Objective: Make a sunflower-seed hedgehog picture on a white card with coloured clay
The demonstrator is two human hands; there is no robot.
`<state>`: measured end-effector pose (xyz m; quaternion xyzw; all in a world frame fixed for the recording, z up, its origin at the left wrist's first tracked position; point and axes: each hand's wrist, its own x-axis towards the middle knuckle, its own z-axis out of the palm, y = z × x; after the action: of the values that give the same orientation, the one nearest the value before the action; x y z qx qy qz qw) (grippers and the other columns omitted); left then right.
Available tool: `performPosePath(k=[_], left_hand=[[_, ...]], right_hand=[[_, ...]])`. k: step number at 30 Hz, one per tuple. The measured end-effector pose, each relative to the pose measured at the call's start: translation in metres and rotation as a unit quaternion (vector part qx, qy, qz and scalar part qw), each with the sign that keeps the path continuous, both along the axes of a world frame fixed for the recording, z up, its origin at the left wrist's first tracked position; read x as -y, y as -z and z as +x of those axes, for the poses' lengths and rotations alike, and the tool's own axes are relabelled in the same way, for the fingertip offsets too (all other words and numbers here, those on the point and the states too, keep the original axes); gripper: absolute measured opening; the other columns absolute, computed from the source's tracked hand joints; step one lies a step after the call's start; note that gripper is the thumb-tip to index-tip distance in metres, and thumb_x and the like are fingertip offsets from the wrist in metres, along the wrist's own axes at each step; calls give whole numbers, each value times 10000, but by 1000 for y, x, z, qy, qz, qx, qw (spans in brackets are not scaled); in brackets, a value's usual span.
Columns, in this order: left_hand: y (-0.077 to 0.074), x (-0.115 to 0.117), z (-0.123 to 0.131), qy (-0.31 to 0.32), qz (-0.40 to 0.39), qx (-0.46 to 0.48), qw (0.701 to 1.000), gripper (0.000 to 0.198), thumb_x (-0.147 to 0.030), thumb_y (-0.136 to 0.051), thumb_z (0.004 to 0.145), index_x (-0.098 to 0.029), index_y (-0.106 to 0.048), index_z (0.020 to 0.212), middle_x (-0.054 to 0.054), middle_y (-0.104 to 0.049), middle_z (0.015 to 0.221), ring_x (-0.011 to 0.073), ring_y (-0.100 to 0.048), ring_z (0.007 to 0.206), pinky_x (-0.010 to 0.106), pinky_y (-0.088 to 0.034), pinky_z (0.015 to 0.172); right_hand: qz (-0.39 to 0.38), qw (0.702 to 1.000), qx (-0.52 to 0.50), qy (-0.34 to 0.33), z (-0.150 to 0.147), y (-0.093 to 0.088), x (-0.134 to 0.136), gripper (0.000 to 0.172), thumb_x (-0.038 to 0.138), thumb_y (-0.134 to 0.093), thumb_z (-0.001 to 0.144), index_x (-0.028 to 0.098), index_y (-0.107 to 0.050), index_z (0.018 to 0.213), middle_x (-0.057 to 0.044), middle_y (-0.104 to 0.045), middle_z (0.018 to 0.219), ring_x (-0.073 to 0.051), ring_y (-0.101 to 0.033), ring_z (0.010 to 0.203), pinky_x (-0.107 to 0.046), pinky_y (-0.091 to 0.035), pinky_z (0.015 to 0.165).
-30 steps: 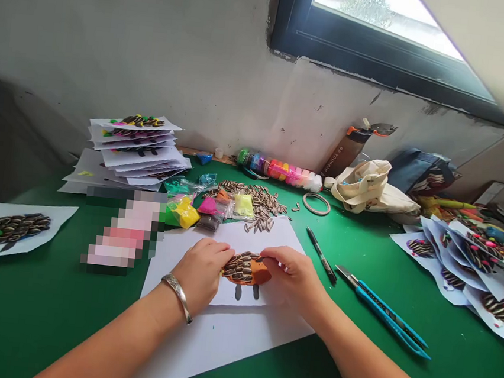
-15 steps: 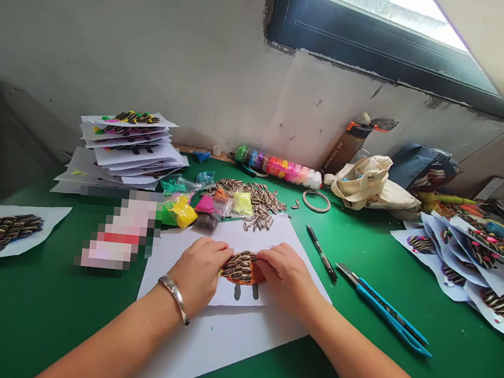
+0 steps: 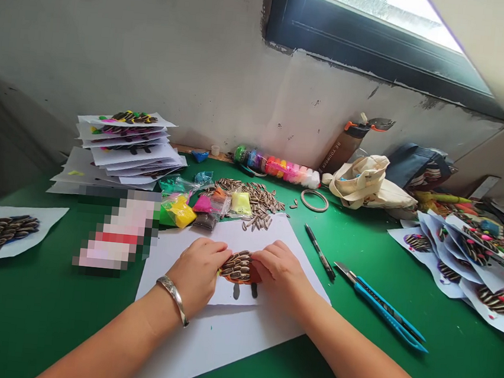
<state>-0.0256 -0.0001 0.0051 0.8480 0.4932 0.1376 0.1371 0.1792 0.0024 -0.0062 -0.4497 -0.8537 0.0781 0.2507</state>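
Sunflower seeds (image 3: pixel 240 266) lie in overlapping rows on an orange clay shape (image 3: pixel 255 275) with two dark legs, stuck to a white sheet (image 3: pixel 219 296). My left hand (image 3: pixel 197 267) is closed at the shape's left edge, its fingertips touching there beside a bit of yellow. Over the right side of the shape, my right hand (image 3: pixel 282 275) has thumb and fingers pinched together. What sits between those fingertips is hidden. Just beyond the sheets is a heap of loose sunflower seeds (image 3: pixel 260 199), with small packets of coloured clay (image 3: pixel 181 211) to its left.
To the right lie a pen (image 3: pixel 319 252) and a blue utility knife (image 3: pixel 381 308), blade out. A tape ring (image 3: pixel 314 200) is behind them. Seed-covered pictures form a stack (image 3: pixel 126 147) at left and a pile (image 3: pixel 463 257) at right. A bottle (image 3: pixel 345 144) leans near the wall.
My right hand has shifted slightly left and up over the clay shape. My left hand keeps its place at the left edge. The view has moved a little.
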Motion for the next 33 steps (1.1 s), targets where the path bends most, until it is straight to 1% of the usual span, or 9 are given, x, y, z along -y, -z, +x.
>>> performPosePath(k=[2,4,7,10,15,23,29,33], left_hand=[[1,0,0,-2,3,2,1000,432,-15,-389,779,-163,-652,1088,85,-651,1112,244,-533,1018,396,-462,904],[2,0,0,-2,7,4,1000,431,-15,-392,777,-162,-653,1088,87,-651,1112,243,-534,1014,393,-465,901],[1,2,-1,-2,10,6,1000,431,-13,-396,774,-161,-654,1085,86,-654,1106,239,-536,1008,385,-468,897],[0,3,-1,-4,6,6,1000,433,-10,-391,773,-162,-653,1082,86,-652,1107,237,-535,1008,385,-472,889],[-1,3,0,-10,-3,0,1000,431,-17,-391,779,-181,-651,1080,77,-644,1124,241,-531,1027,385,-472,879],[-1,2,1,-10,-7,3,1000,437,-12,-399,773,-176,-646,1094,81,-645,1125,243,-527,1024,394,-460,895],[0,2,0,-8,-9,-3,1000,433,-16,-393,782,-161,-640,1107,83,-638,1147,248,-518,1035,396,-452,913],[-1,2,-1,-6,-10,-10,1000,450,-7,-393,770,-156,-631,1121,82,-634,1158,247,-514,1041,393,-451,916]], right_hand=[[-5,1000,-7,28,3,-3,2,158,161,-533,851,181,-612,716,-31,-553,677,-159,-458,701,-266,-360,642],[-6,999,-12,49,8,-6,4,146,159,-541,846,183,-624,728,-41,-562,726,-165,-468,733,-269,-361,650],[-9,999,1,41,11,-6,5,192,145,-514,863,185,-637,721,-39,-556,716,-161,-468,723,-272,-357,656],[-14,999,11,34,11,-2,3,212,140,-493,872,183,-642,728,-36,-554,701,-157,-465,711,-273,-357,656],[-20,999,-1,37,9,4,0,226,145,-484,876,177,-629,705,-37,-556,707,-155,-465,715,-266,-357,649],[-31,999,13,36,7,5,0,258,124,-479,874,168,-608,655,-38,-555,702,-151,-466,712,-265,-355,664],[-46,998,-14,44,8,7,0,219,128,-508,859,178,-631,685,-35,-563,714,-157,-478,732,-264,-367,663],[-55,995,-46,66,15,5,-4,176,146,-524,850,199,-651,741,-26,-570,724,-160,-493,738,-262,-381,654]])
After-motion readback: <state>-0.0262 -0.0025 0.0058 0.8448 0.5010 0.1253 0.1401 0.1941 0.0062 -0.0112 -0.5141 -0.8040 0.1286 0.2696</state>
